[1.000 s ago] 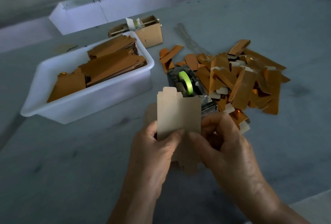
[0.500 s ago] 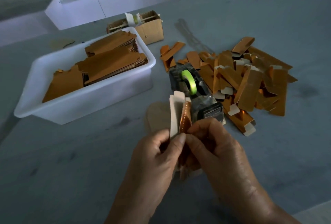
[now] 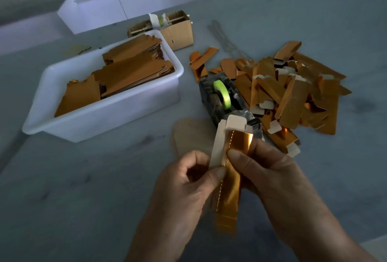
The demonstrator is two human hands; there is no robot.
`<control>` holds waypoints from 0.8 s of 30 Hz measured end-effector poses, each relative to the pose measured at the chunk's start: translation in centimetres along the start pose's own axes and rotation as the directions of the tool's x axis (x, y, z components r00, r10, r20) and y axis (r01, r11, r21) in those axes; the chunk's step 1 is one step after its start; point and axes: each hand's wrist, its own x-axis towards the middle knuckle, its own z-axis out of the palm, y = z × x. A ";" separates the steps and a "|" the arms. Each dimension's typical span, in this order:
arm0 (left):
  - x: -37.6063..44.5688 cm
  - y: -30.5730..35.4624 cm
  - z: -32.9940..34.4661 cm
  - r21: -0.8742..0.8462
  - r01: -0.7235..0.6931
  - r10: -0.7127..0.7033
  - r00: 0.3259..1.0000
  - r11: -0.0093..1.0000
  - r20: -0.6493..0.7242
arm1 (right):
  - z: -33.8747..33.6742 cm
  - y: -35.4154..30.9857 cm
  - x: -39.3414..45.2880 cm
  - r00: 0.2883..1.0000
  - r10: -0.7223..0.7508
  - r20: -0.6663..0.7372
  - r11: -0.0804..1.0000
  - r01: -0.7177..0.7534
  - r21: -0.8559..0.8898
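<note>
Gold carton (image 3: 230,180) folded, I see left hand (image 3: 188,190), right hand (image 3: 272,176) fingers pinching it; tape dispenser (image 3: 222,98) probably just behind.

Thin paperboard for the carton (image 3: 229,178): shines like metallic foil on its orange-gold outer face, catches a bright glare near the top, turns matt and pale cream on the inner flaps. Same foil gloss and cream matt backs across the pile of cartons (image 3: 293,94). Looks duller, a flat matt brown, on the stacked blanks (image 3: 129,71). Smooth white plastic with a soft sheen for the tub (image 3: 100,119). Dark hard plastic, partly glossy, for the tape dispenser (image 3: 209,94); shiny lime-green on the tape roll (image 3: 223,94). Plain brown corrugated cardboard, matt, for the small box (image 3: 180,32). Matt grey, smooth and faintly mottled, on the desk (image 3: 83,199).
</note>
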 end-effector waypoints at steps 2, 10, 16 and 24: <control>-0.1 -0.1 0.5 0.020 -0.039 0.041 0.990 0.999 -0.136 | 0.3 0.0 0.1 0.999 -0.027 -0.023 0.999 0.027 -0.018; -0.4 -0.9 1.5 0.284 -0.186 0.294 0.865 0.941 -0.406 | 1.3 0.4 0.0 0.995 -0.025 -0.100 0.998 0.030 0.049; -1.2 -0.5 3.2 0.926 -0.120 0.621 0.771 0.359 -0.140 | 2.2 0.4 -0.2 0.990 -0.072 -0.125 0.996 0.077 0.037; -1.6 -0.2 4.1 0.929 -0.136 0.542 0.836 0.344 -0.078 | 2.1 0.2 0.0 0.987 -0.081 -0.141 0.997 0.081 -0.004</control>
